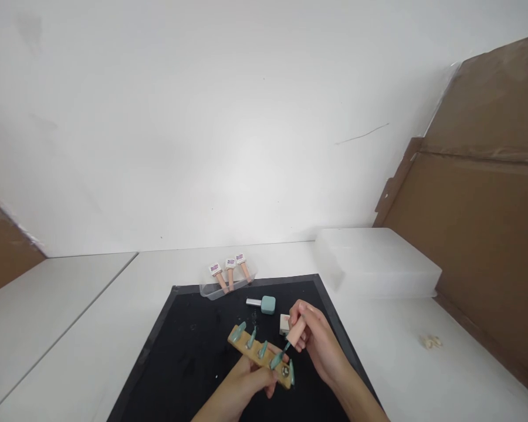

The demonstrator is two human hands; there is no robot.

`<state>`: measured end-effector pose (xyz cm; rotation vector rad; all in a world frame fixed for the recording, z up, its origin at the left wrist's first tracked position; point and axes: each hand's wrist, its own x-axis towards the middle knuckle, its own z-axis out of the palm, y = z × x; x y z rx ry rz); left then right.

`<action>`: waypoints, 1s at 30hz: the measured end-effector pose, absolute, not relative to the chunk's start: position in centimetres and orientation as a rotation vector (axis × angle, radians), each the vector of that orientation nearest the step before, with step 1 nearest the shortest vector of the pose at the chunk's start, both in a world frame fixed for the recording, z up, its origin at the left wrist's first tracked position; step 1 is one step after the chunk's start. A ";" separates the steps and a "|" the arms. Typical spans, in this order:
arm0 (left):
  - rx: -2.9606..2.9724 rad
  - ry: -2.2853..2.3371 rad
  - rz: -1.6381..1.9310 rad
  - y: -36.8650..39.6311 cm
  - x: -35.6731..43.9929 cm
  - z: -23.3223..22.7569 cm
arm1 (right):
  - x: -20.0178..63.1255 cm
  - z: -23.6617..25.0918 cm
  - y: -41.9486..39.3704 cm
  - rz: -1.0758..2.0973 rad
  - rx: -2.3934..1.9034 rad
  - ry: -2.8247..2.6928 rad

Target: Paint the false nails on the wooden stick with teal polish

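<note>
A makeshift nail-art workstation is showing itself here, with a black mat (189,351) lying on a plain white table (70,328) against a bare white wall (202,117), polish bottles (230,271) standing in a clear tray, and cardboard sheets (479,234) leaning alongside.

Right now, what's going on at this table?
A person is painting fake nails. The left hand holds a wooden strip with a row of teal nail tips standing on it, above a black mat. The right hand holds a pink brush cap with its brush at one tip. A teal polish bottle lies on its side on the mat, and a clear tray with three more pink brushes sits at the mat's far edge.
</note>
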<state>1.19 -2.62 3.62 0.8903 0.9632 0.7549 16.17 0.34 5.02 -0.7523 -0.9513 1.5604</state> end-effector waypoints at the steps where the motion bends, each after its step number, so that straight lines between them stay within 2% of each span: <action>1: 0.877 0.979 0.765 -2.7 1.2 3.9 | 16.2 5.0 0.3 1.562 -0.757 -0.950; 19: 0.849 0.958 0.730 -2.6 1.1 3.4 | 15.9 5.1 0.2 1.525 -0.818 -1.015; 30: 0.935 0.856 0.707 -1.6 1.0 1.0 | 15.8 5.4 0.1 1.546 -0.822 -1.010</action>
